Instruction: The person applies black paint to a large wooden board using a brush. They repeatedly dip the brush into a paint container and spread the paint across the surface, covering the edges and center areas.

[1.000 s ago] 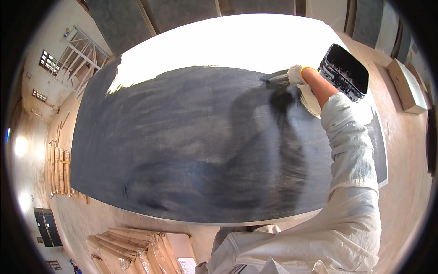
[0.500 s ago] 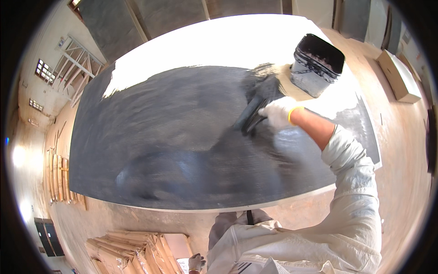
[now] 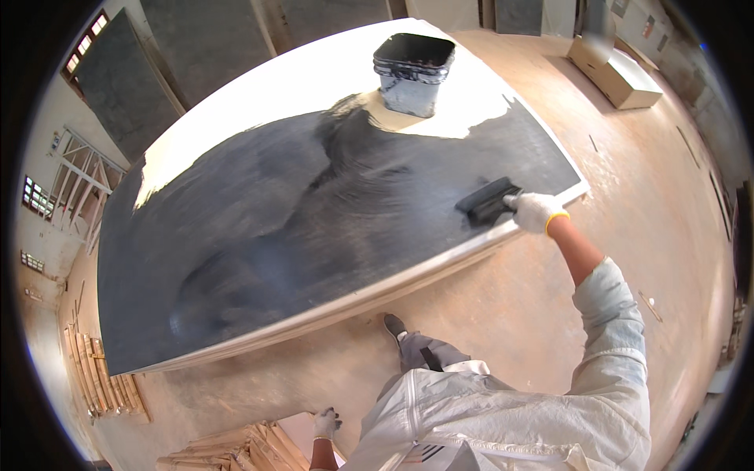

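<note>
A large flat board (image 3: 259, 228) lies in front of me, mostly coated in black paint, with a white uncoated strip along its far side. My right hand (image 3: 536, 213), in a white glove with a yellow cuff, is closed around the handle of a wide black brush (image 3: 485, 201). The brush head rests on the painted surface close to the board's near right edge. Low at my left side hangs my left hand (image 3: 325, 424), gloved with dark-stained fingers slightly apart and nothing visible in it. A paint-smeared square bucket (image 3: 410, 94) stands on the board's far white part.
Dark panels (image 3: 208, 51) lean along the far wall. A long box (image 3: 616, 74) sits on the floor at far right. Folded cardboard (image 3: 243, 451) lies near my left hand, and wooden pieces (image 3: 98, 373) stand at the left. A white metal frame (image 3: 82, 180) leans beyond the board.
My right hand has carried the brush from beside the bucket to the board's near right edge. My view has turned and shifted right. More of my left hand shows.
</note>
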Available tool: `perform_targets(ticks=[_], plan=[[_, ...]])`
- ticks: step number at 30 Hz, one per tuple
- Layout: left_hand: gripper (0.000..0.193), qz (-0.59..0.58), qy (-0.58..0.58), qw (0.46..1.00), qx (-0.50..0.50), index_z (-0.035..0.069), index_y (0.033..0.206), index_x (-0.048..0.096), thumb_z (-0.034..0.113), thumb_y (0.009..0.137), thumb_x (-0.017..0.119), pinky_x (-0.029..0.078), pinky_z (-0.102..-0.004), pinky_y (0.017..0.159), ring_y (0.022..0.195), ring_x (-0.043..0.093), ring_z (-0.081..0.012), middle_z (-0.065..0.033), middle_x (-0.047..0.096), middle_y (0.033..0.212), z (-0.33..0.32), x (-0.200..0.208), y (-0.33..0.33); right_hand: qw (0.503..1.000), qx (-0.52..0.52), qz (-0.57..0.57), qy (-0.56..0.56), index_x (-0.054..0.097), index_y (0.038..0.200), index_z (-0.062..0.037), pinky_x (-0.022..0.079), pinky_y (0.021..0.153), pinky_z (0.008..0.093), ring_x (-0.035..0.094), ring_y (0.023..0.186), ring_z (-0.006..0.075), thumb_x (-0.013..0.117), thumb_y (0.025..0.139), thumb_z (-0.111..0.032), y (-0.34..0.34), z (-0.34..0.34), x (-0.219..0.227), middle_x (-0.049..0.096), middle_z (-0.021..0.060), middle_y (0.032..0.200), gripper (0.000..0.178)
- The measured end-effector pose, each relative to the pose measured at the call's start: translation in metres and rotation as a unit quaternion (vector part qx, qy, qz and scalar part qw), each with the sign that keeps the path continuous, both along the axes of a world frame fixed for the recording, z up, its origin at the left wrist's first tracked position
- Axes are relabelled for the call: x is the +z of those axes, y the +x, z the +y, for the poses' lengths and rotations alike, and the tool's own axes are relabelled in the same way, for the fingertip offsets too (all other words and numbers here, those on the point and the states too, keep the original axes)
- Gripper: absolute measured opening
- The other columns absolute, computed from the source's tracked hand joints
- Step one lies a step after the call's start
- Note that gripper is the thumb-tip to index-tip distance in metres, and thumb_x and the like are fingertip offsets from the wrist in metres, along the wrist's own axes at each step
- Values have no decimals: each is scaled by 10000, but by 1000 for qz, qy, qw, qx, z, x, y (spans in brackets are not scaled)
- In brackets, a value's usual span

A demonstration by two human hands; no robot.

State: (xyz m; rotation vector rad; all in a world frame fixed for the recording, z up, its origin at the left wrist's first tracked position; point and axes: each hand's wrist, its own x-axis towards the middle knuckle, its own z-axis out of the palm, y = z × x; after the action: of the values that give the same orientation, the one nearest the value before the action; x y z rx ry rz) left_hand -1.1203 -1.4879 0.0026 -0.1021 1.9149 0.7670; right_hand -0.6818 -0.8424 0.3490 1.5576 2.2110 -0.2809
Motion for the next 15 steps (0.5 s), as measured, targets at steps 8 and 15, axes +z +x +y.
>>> perform_targets(ticks=[8,15], plan=[[432,22,5,991,-131,0,1422,651,222,1057,586,589,-330,616,704,728,-196,-118,753,1061,77,16,92,988,-7,155,20,714,1273,-126,580,972,510,733,1185,370,535,1040,-321,-16,-60,-14,771,176,1256,353],[390,164,99,919,-346,-1,1345,723,159,1019,579,607,-322,781,843,770,-187,-163,810,1059,268,88,199,969,53,231,-64,659,1396,-122,581,937,519,747,1130,396,386,1125,-288,-34,-67,-46,789,162,1204,420]])
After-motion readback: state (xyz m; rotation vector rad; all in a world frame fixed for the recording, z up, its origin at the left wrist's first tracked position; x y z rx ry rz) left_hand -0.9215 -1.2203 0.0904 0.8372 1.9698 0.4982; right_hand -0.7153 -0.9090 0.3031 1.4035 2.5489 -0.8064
